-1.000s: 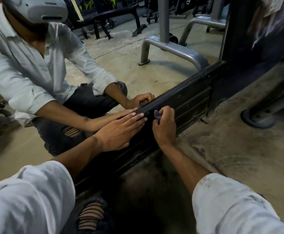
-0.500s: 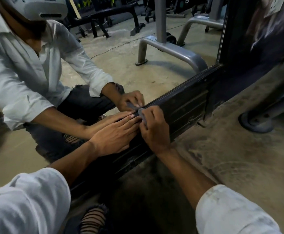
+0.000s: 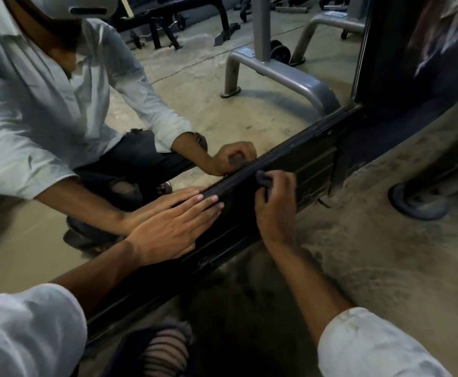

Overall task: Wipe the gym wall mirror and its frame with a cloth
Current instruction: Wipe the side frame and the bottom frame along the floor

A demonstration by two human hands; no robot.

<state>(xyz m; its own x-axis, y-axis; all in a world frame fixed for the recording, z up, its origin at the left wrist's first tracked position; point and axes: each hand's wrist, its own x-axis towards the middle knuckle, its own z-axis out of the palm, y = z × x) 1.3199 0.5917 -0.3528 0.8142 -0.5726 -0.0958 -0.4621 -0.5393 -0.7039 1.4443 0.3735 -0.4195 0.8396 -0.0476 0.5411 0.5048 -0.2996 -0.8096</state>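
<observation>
A left hand (image 3: 176, 227) lies flat, fingers straight and together, on the black metal bottom rail of the mirror frame (image 3: 304, 161), fingertips at its upper edge. Just to its right, a right hand (image 3: 274, 205) curls its fingers round a small wadded dark grey cloth (image 3: 263, 177), pressing it against the rail's top edge. Above the rail, the wall mirror glass (image 3: 195, 85) reflects a crouching person in a white shirt and a grey tubular machine base (image 3: 274, 74). A dusty concrete floor (image 3: 372, 254) spreads near and right.
</observation>
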